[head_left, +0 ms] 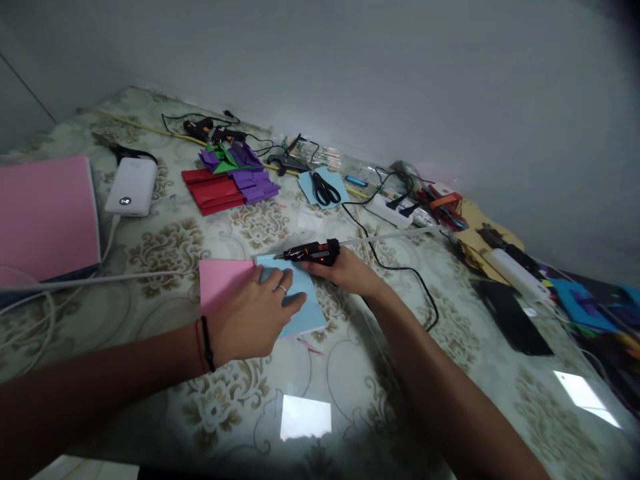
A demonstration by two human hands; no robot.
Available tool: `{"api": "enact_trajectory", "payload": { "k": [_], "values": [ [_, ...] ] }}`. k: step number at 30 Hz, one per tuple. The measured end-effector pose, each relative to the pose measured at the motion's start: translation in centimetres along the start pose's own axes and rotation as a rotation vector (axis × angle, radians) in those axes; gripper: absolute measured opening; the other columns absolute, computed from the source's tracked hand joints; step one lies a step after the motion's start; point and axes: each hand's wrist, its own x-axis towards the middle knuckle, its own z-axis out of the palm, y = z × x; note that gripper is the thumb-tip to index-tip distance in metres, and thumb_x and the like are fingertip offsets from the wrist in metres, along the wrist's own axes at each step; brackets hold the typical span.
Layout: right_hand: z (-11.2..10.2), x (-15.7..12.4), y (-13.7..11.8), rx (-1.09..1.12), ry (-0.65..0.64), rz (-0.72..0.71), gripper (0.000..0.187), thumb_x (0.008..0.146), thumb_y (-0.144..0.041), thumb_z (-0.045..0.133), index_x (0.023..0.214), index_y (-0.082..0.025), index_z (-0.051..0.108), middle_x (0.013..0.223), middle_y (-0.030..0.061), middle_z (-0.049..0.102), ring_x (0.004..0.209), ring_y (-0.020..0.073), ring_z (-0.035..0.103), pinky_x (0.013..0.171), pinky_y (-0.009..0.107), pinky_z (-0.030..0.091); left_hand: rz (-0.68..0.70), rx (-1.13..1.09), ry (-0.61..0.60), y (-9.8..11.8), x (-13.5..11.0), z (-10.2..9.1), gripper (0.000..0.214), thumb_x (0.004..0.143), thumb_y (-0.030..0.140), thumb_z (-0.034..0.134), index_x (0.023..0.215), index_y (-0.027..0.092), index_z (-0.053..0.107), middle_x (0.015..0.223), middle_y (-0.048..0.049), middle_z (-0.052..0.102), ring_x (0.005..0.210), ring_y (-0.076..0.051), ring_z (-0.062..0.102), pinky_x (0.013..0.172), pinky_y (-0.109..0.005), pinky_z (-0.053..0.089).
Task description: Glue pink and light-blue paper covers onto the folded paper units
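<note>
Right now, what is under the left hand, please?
Under the left hand, parts of the pink paper and blue paper show around it. What its palm covers cannot be seen.

Glue gun [313,253], scissors [319,183] and coloured paper [224,281] mark a craft workspace

Glue gun [313,251] at the top edge of a blue sheet [309,315].
Black with orange marks, the gun lies sideways in the right hand's [345,270] grip, its nozzle left of that grip, a long pale stick trailing from its rear; the blue sheet lies flat below the nozzle, under the left hand's [265,307] spread fingers, a pink sheet [220,277] adjoining it farther left.
</note>
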Motion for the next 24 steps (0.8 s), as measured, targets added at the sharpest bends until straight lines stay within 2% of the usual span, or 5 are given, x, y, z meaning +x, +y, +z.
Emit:
{"api": "enact_trajectory", "payload": {
  "k": [4,9,19,24],
  "values": [
    [0.1,0.0,0.3,-0.017,0.033,-0.001,0.039,0.089,-0.045,0.071,0.115,-0.019,0.083,0.100,0.0031,0.084,0.090,0.0243,0.073,0.083,0.032,0.057,0.006,-0.012,0.008,0.0,0.0,0.1,0.052,0.099,0.030,0.061,0.149,0.016,0.059,0.151,-0.0273,0.058,0.134,-0.043,0.055,0.101,-0.057,0.047],
    [-0.1,-0.3,0.8,-0.074,0.067,0.082,0.040,0.087,-0.047,0.072,0.109,-0.016,0.083,0.091,0.0039,0.082,0.082,0.0234,0.070,0.074,0.031,0.055,0.001,0.002,0.029,0.0,-0.1,0.5,0.053,0.100,0.032,0.060,0.151,0.018,0.057,0.152,-0.0259,0.057,0.136,-0.042,0.055,0.104,-0.058,0.045],
    [-0.9,-1.2,0.8,-0.121,0.084,0.133,0.037,0.087,-0.045,0.070,0.107,-0.017,0.083,0.090,0.0041,0.081,0.084,0.0247,0.071,0.075,0.031,0.056,0.009,-0.008,0.035,0.0,-0.1,0.4,0.052,0.100,0.030,0.059,0.150,0.016,0.057,0.148,-0.0280,0.058,0.132,-0.044,0.056,0.101,-0.059,0.045],
    [-1.2,-1.7,1.4,-0.116,0.105,0.085,0.035,0.088,-0.046,0.070,0.105,-0.018,0.082,0.090,0.0037,0.081,0.081,0.0238,0.070,0.074,0.032,0.056,0.009,-0.006,0.039,0.0,-0.1,0.3,0.050,0.100,0.029,0.059,0.148,0.016,0.058,0.149,-0.0278,0.056,0.132,-0.043,0.056,0.101,-0.058,0.046]
  ]
}}
